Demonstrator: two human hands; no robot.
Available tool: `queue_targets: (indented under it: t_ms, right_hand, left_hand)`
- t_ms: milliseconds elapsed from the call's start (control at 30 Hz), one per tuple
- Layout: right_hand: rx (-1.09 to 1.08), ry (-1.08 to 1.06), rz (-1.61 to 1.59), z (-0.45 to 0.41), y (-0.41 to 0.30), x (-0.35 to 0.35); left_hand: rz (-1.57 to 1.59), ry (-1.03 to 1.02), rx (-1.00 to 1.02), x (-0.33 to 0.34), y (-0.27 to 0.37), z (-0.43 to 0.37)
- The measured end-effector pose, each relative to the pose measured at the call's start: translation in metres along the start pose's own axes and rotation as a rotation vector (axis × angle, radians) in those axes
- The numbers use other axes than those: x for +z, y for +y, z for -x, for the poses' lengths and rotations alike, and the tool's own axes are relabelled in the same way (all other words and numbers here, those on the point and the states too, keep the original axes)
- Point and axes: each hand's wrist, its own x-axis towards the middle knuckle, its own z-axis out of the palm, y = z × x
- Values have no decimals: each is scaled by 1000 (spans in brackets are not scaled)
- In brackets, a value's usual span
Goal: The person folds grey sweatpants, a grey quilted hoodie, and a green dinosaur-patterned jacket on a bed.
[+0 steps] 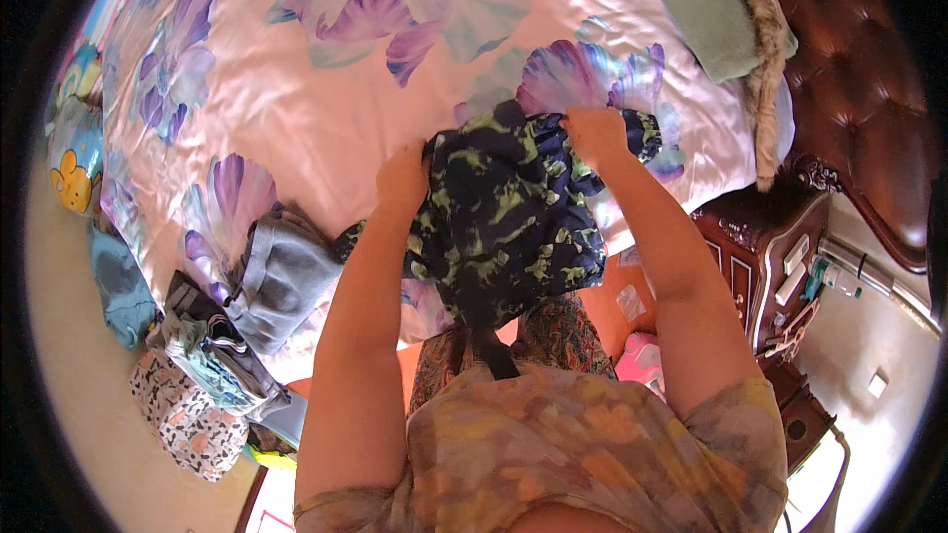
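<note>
A dark navy garment with a green animal print hangs spread between my two hands at the near edge of the bed. My left hand grips its upper left edge, fingers curled out of sight behind the cloth. On the opposite upper edge, my right hand pinches the fabric. Sleeve-like parts stick out past both hands, the left one partly behind my forearm. Beneath and beyond lies a pink satin bedspread with purple flowers.
Grey folded clothing rests on the bed's near left. Piled clothes sit beside it, with a spotted fabric item below. At right are a dark wooden nightstand, a tufted brown headboard and a green blanket.
</note>
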Motion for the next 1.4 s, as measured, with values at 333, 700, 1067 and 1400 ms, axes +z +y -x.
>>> queue_targets:
  t_ms: [333, 700, 1067, 1400]
  right_hand:
    - [-238, 291, -446, 26, -78, -23]
    - [-304, 76, -414, 64, -72, 20]
    - [-371, 467, -566, 61, -90, -43]
    - [-418, 90, -663, 105, -80, 1]
  left_hand:
    - [66, 372, -108, 23, -70, 59]
    - [27, 389, -232, 26, -71, 116]
    - [1964, -213, -772, 33, 50, 71]
    - [2295, 297, -734, 54, 19, 57]
